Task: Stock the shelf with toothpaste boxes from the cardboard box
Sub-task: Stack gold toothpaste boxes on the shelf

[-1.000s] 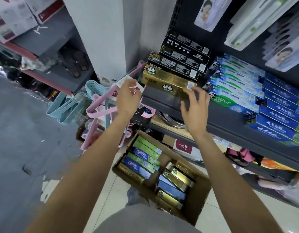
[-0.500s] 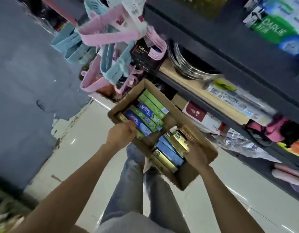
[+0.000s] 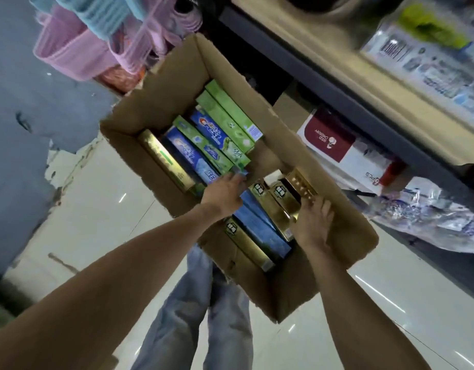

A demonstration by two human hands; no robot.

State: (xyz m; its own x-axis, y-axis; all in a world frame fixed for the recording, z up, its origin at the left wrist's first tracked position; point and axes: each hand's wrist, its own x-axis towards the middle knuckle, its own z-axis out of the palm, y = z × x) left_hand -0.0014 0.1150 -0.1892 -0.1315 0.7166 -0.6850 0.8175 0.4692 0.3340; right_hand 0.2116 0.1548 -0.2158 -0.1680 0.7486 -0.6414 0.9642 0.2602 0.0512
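Many toothpaste boxes remain in my open brown cardboard box (image 3: 163,102) on the pale tiled floor (image 3: 102,209): green and blue ones (image 3: 217,134) packed at the far end, shiny gold ones (image 3: 275,201) and blue ones at the near end. I judge the stocking well short of finished, with most of the carton still to go up onto the dark metal shelf (image 3: 337,97) at the right. My left hand (image 3: 225,192) reaches into the middle, fingers touching the ends of the blue boxes; whether they grip, I cannot tell. My right hand (image 3: 312,222) curls around a gold toothpaste box (image 3: 301,182), apparently ready to lift it.
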